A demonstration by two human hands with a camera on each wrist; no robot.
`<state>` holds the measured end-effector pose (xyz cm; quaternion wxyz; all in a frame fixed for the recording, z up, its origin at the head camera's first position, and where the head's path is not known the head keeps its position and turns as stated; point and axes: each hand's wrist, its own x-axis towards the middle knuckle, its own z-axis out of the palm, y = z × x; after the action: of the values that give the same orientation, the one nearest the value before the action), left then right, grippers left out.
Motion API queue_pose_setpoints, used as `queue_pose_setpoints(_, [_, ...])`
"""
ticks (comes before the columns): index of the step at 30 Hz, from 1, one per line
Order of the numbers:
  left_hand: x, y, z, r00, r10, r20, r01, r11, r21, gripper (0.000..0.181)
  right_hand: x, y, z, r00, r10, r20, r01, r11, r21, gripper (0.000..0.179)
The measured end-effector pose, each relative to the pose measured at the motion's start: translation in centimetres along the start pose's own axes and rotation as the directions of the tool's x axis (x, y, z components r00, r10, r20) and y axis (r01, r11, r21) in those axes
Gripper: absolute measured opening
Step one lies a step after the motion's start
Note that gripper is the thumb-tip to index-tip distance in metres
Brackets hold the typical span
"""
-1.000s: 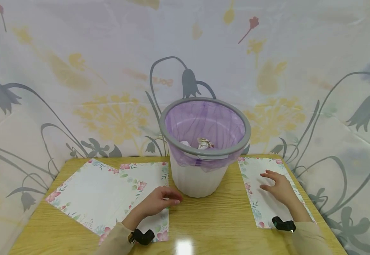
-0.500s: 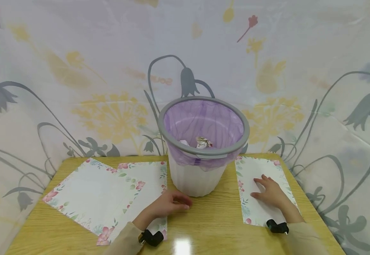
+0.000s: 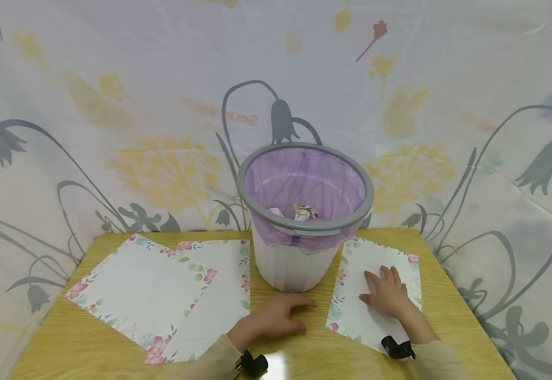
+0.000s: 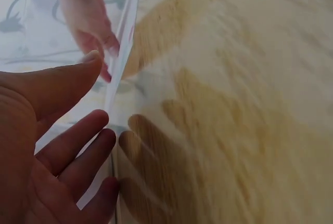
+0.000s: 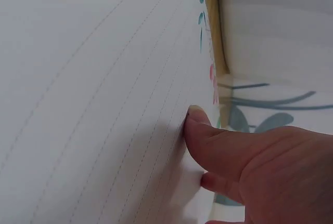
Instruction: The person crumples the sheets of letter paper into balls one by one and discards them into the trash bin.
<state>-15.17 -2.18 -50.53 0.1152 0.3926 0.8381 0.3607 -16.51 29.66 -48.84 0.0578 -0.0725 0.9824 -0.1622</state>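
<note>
My right hand (image 3: 389, 295) rests with spread fingers on a white, flower-bordered sheet of paper (image 3: 358, 266) right of the bin. In the right wrist view my thumb (image 5: 218, 146) touches the sheet, which has faint dotted lines. My left hand (image 3: 276, 316) hovers low over the table in front of the bin, holding nothing; its fingers (image 4: 78, 151) are loosely extended in the left wrist view. A white waste bin (image 3: 290, 269) with a grey rim and a purple liner stands in the middle, with crumpled wrappers (image 3: 304, 212) inside.
Two more flower-bordered sheets lie overlapping on the left, one angled (image 3: 138, 290) over a straighter sheet (image 3: 230, 269). The wooden table (image 3: 304, 359) ends at a printed fabric backdrop (image 3: 161, 105) behind it.
The right hand has come down onto its sheet and slid it leftward, turning it askew toward the bin. The left hand has moved right and nearer the front of the table.
</note>
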Motion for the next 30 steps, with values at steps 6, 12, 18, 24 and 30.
queue_pose_setpoints(6, [0.8, 0.7, 0.4, 0.998, 0.03, 0.058, -0.033, 0.997, 0.064, 0.043, -0.3, -1.1, 0.5, 1.0, 0.011, 0.017, -0.012, 0.998, 0.068, 0.069])
queue_pose_setpoints(12, [1.9, 1.0, 0.6, 0.995, 0.004, 0.098, -0.017, 0.99, 0.138, 0.039, -0.3, -1.6, 0.5, 1.0, 0.016, 0.01, -0.016, 0.998, 0.065, 0.071])
queue_pose_setpoints(18, [2.5, 0.6, 0.8, 0.996, -0.004, 0.091, -0.007, 0.993, 0.12, 0.037, -0.5, -0.9, 0.6, 0.998, -0.019, -0.056, 0.024, 0.995, 0.099, 0.063])
queue_pose_setpoints(24, [2.5, 0.6, 1.3, 0.997, -0.027, 0.076, 0.012, 0.982, 0.186, 0.039, -0.6, 0.3, -0.2, 0.993, 0.051, -0.111, -0.028, 0.979, 0.202, 0.055])
queue_pose_setpoints(30, [2.6, 0.7, 1.3, 0.996, -0.06, 0.072, 0.044, 0.978, 0.205, 0.041, -0.5, 2.9, -1.4, 0.977, 0.159, -0.14, -0.095, 0.919, 0.383, 0.046])
